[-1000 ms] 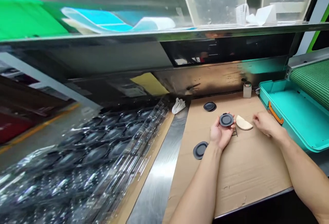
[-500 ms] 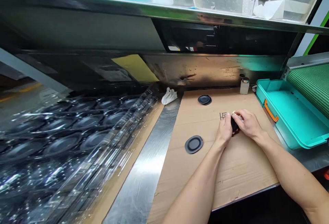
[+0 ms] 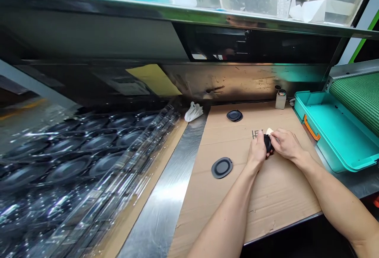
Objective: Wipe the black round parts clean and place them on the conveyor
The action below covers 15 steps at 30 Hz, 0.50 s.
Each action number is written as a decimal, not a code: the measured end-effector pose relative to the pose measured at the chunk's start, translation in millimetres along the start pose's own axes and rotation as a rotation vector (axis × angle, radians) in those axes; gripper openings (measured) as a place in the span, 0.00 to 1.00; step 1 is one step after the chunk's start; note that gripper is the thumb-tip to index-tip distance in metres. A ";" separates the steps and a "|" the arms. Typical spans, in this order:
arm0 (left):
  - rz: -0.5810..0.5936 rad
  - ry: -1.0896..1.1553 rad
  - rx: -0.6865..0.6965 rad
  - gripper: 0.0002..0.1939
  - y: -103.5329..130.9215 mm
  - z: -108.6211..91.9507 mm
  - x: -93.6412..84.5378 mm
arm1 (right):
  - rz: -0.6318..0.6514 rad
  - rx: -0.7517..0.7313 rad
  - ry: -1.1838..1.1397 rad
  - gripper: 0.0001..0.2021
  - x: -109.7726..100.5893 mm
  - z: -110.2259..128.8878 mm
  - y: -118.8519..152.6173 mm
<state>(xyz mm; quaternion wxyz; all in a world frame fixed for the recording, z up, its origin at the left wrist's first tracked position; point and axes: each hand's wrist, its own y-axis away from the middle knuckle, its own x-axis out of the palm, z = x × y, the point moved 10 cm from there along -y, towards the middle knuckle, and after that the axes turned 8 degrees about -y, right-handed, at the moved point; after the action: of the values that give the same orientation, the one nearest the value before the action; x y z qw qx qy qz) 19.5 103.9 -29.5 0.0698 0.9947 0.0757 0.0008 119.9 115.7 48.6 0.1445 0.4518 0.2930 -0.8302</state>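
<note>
Above the cardboard sheet (image 3: 219, 202), my left hand (image 3: 257, 149) is closed on a black disc (image 3: 267, 143), thumb on its near face. My right hand (image 3: 286, 143) is closed at the disc's right edge, fingers pinching a small pale cloth or pad (image 3: 269, 131) against its top. Part of the disc is hidden by my fingers. A dark round piece (image 3: 222, 167) lies flat on the cardboard left of my hands. Farther back lies another dark piece (image 3: 234, 116), which looks like a stack.
Clear plastic trays (image 3: 71, 167) of black round parts fill the left side. At the back stand a crumpled white cloth (image 3: 194, 112) and a small bottle (image 3: 280, 99). A teal bin (image 3: 349, 131) and green belt (image 3: 361, 96) are at the right.
The black disc has turned in my hands, so more of its face and of the pale cloth or pad shows. The whole view has shifted slightly.
</note>
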 end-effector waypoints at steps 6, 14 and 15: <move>0.014 -0.016 0.054 0.36 -1.1 -1.9 1.2 | -0.097 -0.022 -0.091 0.14 -11.2 5.3 3.9; -0.010 0.098 0.018 0.37 2.1 -2.8 3.8 | -0.400 0.360 -0.606 0.18 -44.1 -78.4 -50.6; -0.003 0.066 0.021 0.36 2.2 -2.9 4.5 | -0.365 0.399 -0.519 0.18 -51.6 -90.3 -69.5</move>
<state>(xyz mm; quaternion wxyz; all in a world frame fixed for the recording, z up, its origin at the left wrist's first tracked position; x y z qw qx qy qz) 24.3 102.8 -26.4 0.0571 0.9947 0.0794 0.0328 173.2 224.8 78.5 -0.0275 0.1857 0.1549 -0.9699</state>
